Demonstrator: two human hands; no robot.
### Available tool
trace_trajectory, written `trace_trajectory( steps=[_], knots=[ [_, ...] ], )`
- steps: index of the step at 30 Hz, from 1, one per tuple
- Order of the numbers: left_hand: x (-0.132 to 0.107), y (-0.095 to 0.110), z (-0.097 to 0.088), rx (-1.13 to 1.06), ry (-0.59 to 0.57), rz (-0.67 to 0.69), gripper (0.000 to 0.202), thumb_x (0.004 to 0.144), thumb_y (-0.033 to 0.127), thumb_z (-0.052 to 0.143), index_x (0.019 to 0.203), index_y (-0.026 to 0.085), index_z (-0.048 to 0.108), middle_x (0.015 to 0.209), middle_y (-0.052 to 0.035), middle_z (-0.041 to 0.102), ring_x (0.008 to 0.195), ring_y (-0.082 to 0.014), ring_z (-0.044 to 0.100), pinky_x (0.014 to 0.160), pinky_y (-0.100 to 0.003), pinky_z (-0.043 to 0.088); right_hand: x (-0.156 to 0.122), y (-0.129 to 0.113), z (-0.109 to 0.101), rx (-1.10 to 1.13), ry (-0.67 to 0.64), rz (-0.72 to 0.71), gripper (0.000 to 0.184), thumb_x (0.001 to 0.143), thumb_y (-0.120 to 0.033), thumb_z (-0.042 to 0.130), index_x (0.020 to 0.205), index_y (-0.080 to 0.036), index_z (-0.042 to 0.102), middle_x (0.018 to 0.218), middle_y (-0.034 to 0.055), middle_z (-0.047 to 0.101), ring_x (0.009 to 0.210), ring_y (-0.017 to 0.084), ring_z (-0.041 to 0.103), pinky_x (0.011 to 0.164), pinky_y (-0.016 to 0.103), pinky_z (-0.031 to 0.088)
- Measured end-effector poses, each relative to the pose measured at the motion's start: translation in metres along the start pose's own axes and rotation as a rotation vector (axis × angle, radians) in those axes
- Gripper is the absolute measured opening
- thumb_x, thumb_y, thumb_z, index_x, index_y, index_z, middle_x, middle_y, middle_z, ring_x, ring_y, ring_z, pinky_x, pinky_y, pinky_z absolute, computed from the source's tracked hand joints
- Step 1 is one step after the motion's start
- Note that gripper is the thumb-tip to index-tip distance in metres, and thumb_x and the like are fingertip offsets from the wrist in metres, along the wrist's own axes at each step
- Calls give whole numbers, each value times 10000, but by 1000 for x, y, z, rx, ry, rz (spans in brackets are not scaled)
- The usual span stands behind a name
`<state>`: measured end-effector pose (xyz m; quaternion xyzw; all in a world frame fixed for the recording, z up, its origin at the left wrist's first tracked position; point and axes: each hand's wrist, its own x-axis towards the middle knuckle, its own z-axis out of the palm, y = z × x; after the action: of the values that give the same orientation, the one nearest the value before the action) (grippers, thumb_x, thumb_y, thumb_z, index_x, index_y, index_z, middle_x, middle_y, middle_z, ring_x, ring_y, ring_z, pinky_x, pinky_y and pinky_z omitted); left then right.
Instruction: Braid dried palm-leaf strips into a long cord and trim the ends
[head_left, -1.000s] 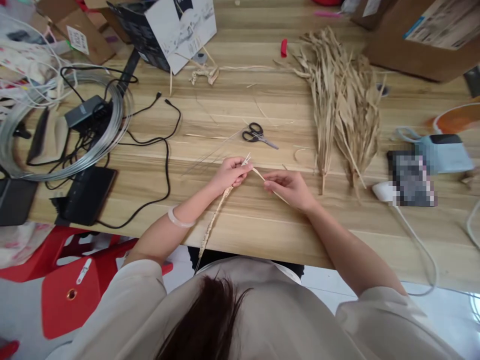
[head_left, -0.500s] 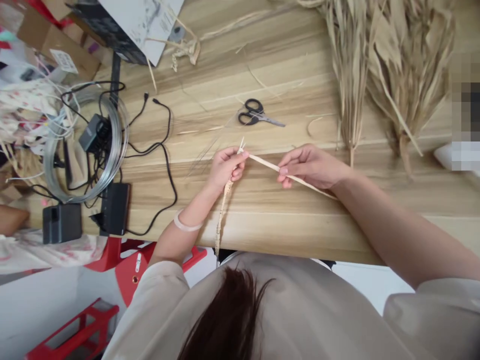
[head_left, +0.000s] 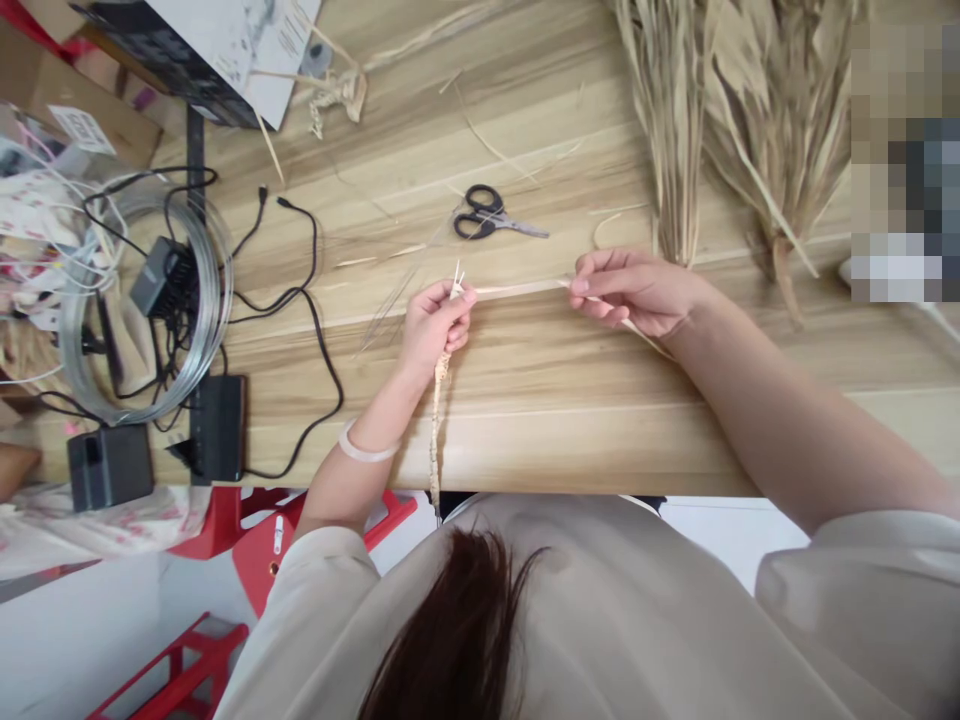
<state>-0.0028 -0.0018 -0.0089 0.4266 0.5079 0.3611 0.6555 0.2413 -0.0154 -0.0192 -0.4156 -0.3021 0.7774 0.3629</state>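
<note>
My left hand (head_left: 438, 325) is closed around the upper end of a pale braided straw cord (head_left: 435, 420), which hangs down past the table's front edge. Short pale ends poke up above the thumb. From that hand a flat straw strip (head_left: 521, 288) runs taut across to my right hand (head_left: 630, 288), which pinches it between thumb and fingertips. The strip's loose tail trails below the right palm. Black-handled scissors (head_left: 491, 213) lie on the table beyond both hands, blades pointing right.
Two bundles of dried leaves (head_left: 667, 130) lie at the back right. A coil of silvery wire (head_left: 199, 330), black cables (head_left: 322, 330) and a black adapter (head_left: 109, 465) crowd the left. A box (head_left: 247, 60) stands at the back left. Red stools (head_left: 184, 670) are below the table.
My right hand has moved away from the left and slightly up, sliding along the strip, so a longer stretch shows between them. The strip now lies nearly level. The view has shifted slightly.
</note>
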Motion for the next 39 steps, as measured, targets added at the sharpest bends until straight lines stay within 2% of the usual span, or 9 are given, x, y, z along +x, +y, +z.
trace_trajectory(
  steps=[5,9,16,21,25,29,34,36,39],
  knots=[
    [-1,2,2,74,30,-37,117,732,194,626,772,171,518,496,103,391,341,11,275,331,-134,183,-5,-4,0,-123,-103,14,236,596,-226,838,626,-127,626,510,3,631,360,57,524,270,125,373],
    [-1,2,2,79,3,-37,129,714,161,615,812,174,533,492,107,393,338,9,273,332,-140,173,-9,-8,-1,-204,-83,32,213,623,-228,825,656,-133,638,503,8,642,358,89,561,283,153,420],
    [-1,4,1,53,-6,-70,107,712,155,590,812,161,552,497,97,400,337,10,279,333,-139,180,-11,-4,1,-185,-222,40,287,571,-231,848,763,-133,659,570,9,691,448,124,638,377,191,515],
    [-2,4,3,-17,-59,-77,104,753,244,581,778,149,548,490,70,449,330,-7,293,317,-158,169,-17,-3,11,-173,-355,95,352,587,-378,827,739,-130,627,593,35,702,468,144,655,400,221,529],
    [-4,3,5,35,-54,-91,167,755,288,614,731,158,512,506,68,466,325,-4,320,312,-157,173,-22,3,22,-157,-407,9,423,590,-485,798,733,-146,590,583,15,695,472,131,654,453,223,535],
    [-4,4,6,71,-47,-117,186,776,281,603,697,158,487,510,70,476,310,-2,320,307,-154,184,-20,15,18,-233,-293,-153,417,694,-525,719,849,-158,596,628,-4,700,549,125,682,577,283,562],
    [-3,5,5,64,-45,-120,160,790,221,559,669,153,479,501,69,472,303,1,299,299,-151,179,-13,21,7,-340,-137,-305,310,891,-479,509,1089,-258,598,937,6,738,785,129,716,726,360,562],
    [-3,4,5,49,-57,-108,145,787,208,553,671,152,486,493,66,475,302,-4,303,292,-154,176,-10,19,11,-350,-92,-327,355,867,-508,526,1057,-228,632,996,42,731,841,157,714,733,363,570],
    [-2,2,4,41,-64,-80,154,783,233,581,684,151,496,505,63,487,309,-4,319,293,-150,187,-6,20,25,-225,-120,-257,343,745,-488,688,829,-155,677,917,71,737,799,168,712,733,333,585]
  ],
)
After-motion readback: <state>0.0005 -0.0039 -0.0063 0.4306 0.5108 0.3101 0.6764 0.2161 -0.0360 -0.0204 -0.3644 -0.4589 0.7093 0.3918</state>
